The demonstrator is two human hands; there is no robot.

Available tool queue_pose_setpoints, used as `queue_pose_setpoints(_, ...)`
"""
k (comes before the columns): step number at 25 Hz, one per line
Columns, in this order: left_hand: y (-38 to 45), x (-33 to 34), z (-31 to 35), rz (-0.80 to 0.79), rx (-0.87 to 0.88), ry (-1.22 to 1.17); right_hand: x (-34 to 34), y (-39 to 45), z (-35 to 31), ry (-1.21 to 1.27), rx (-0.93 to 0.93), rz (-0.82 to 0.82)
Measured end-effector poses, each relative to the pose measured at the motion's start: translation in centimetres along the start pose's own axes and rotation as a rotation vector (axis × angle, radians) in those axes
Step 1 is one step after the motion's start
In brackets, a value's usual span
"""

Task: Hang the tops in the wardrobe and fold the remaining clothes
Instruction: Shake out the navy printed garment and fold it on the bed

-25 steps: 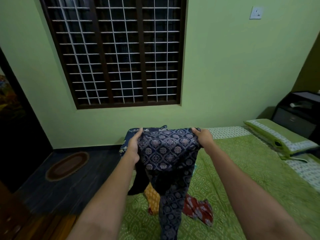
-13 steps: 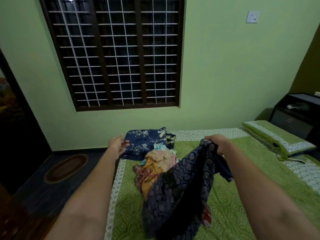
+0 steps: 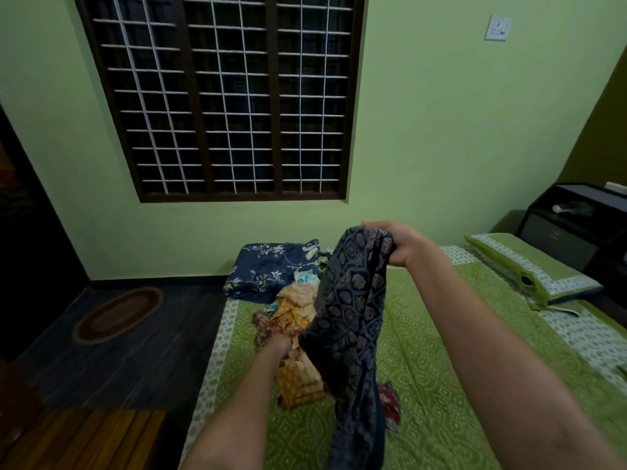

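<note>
Head view: bed [image 3: 441, 385] with a green printed cover runs forward to the green wall; its left edge borders dark floor, and bare cover lies open to the right of the clothes pile [image 3: 291, 320]. Right hand [image 3: 397, 244], raised above the bed, has its fingers [image 3: 376, 228] curled tight around the top of a dark patterned garment [image 3: 353, 320], which hangs down to the cover. Left hand [image 3: 283, 344] reaches low into the pile beside the garment; its fingers are hidden, so their state cannot be told. A folded blue floral cloth [image 3: 271, 269] sits at the bed's far end.
</note>
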State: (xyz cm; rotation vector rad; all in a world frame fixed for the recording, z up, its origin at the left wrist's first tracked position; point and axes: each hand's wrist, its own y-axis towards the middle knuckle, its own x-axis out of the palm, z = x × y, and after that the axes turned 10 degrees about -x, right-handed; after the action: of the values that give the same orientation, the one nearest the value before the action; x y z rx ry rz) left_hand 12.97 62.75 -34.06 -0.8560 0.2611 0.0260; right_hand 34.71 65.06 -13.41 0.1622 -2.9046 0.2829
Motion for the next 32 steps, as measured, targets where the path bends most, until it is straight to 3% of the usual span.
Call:
queue_pose_setpoints(4, -1.6, 1.8, -0.7, -0.207, -0.015, -0.02, -2.2, -1.6, -2.4, 0.199, -0.202, 0.065)
queue_pose_setpoints(6, -0.1, 2.1, -0.4, -0.344, -0.019, -0.226, -3.3, -1.7, -1.4, 0.188, -0.186, 0.082)
queue_pose_setpoints(8, 0.2, 1.9, -0.1, -0.421, -0.088, -0.159, -4.4, -0.9, 0.3, 0.204, -0.135, 0.117)
queue_pose_setpoints(9, 0.2, 1.5, -0.2, -0.405, -0.091, -0.029, -5.1, -0.5, 1.1, 0.191, -0.115, 0.158)
queue_pose_setpoints(11, 1.2, 0.5, -1.5, -0.112, -0.039, 0.225, -6.8, 0.4, 3.2, 0.091, -0.09, 0.295)
queue_pose_setpoints(13, 2.9, -2.1, -1.9, 0.164, -0.022, 0.173, -9.0, 0.8, 6.2, -0.13, -0.013, 0.452)
queue_pose_setpoints(15, 3.9, -5.0, -1.6, 0.267, 0.008, -0.004, -11.3, 0.9, 9.4, -0.32, 0.129, 0.506)
queue_pose_setpoints(17, 3.6, -7.2, -0.5, 0.31, 0.113, -0.236, -12.4, 0.6, 10.8, -0.341, 0.196, 0.483)
queue_pose_setpoints(19, 1.7, -9.1, 2.4, 0.293, 0.275, -0.357, -12.9, 1.3, 8.4, -0.252, 0.121, 0.442)
queue_pose_setpoints(22, -3.8, -11.6, 8.6, 0.077, 0.541, -0.5, -12.3, 1.9, 0.3, 0.064, -0.122, 0.352)
queue_pose_setpoints(24, -6.3, -12.6, 11.9, -0.052, 0.662, -0.502, -11.7, 1.7, -3.3, -0.044, -0.212, 0.233)
queue_pose_setpoints(27, -6.0, -12.7, 11.6, 0.235, 0.677, -0.179, -12.0, 1.7, -0.3, -0.402, -0.13, 0.257)
queue_pose_setpoints(29, -5.0, -12.9, 11.1, 0.353, 0.69, -0.217, -12.3, 2.2, 1.3, -0.322, -0.12, 0.266)
queue_pose_setpoints(32, -6.2, -14.0, 12.4, 0.363, 0.731, -0.345, -12.5, 2.7, -0.8, -0.141, -0.169, 0.199)
